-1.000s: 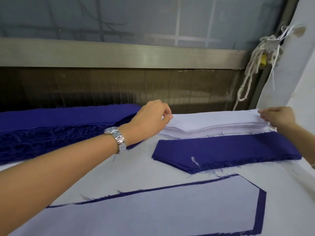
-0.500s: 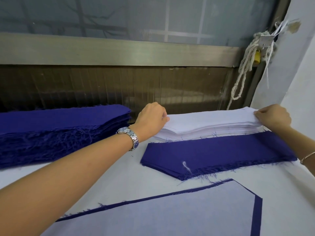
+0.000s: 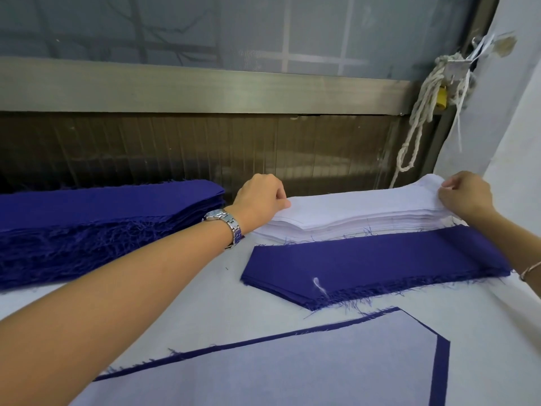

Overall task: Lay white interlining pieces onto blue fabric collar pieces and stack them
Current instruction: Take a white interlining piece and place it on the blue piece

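Where the white cloth-covered table (image 3: 181, 300) runs under everything, the stack of white interlining pieces (image 3: 366, 209) lies at its far edge, against the brown ribbed wall panel (image 3: 175, 148). Left of that stack, with a narrow gap between, sits a tall pile of frayed blue fabric pieces (image 3: 96, 218), its near edge a ragged fringe of loose threads. Nearest the camera, well in front of the stack, a blue collar piece covered by a white interlining layer (image 3: 292, 367) shows only a thin blue border. Just in front of the stack, touching its near edge, a low pile of blue collar pieces (image 3: 380, 259) lies flat, with bare tablecloth around its pointed left end.

The left hand (image 3: 260, 197) has its fingers curled, pinching the stack's left end. The right hand (image 3: 465, 194) pinches the right end, where the top layers rise off the pile. A steel link wristwatch (image 3: 225, 222) sits on the left wrist, its dial too small to read. Behind the stack's right end hangs a knotted white rope (image 3: 421, 112) with a yellow padlock (image 3: 441, 98). A thin bracelet (image 3: 530, 271) circles the right wrist.
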`<state>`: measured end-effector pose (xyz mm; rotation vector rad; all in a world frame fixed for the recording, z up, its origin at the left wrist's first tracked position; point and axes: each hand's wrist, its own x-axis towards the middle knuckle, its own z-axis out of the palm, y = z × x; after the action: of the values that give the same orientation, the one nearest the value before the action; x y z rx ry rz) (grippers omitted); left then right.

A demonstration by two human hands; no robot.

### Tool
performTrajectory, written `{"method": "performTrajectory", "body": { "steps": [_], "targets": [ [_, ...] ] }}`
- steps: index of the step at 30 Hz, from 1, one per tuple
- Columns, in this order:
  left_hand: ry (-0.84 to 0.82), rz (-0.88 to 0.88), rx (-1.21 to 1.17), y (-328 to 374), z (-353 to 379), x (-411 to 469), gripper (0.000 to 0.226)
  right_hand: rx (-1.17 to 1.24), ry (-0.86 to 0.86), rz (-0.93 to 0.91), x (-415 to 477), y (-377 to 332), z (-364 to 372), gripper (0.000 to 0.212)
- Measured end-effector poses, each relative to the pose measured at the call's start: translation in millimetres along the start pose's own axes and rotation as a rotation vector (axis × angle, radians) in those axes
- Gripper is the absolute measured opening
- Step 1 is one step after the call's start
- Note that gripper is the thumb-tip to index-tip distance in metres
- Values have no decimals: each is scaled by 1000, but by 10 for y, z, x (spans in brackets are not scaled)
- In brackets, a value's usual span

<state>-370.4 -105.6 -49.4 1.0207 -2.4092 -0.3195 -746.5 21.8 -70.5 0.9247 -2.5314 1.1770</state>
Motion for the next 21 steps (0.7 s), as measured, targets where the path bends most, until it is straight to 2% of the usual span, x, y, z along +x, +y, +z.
{"method": "performTrajectory", "body": {
  "steps": [5, 8, 11, 17, 21],
  "targets": [
    [-54, -18, 73, -24, -22, 32, 29, 199, 72, 22, -4, 50, 12, 33],
    [-94, -13, 152, -39, -31, 70, 39, 313, 70, 46, -13, 76, 3, 49],
    [-131, -1, 199, -47, -21, 115, 41, 346, 80, 79, -11, 114, -10, 58],
    [-189, 24, 247, -68, -3, 186, 40, 439, 71, 191, 13, 234, 26, 47],
    [-113, 57, 242, -89, 17, 164, 37, 454, 75, 240, 29, 273, 40, 44]
  ]
}}
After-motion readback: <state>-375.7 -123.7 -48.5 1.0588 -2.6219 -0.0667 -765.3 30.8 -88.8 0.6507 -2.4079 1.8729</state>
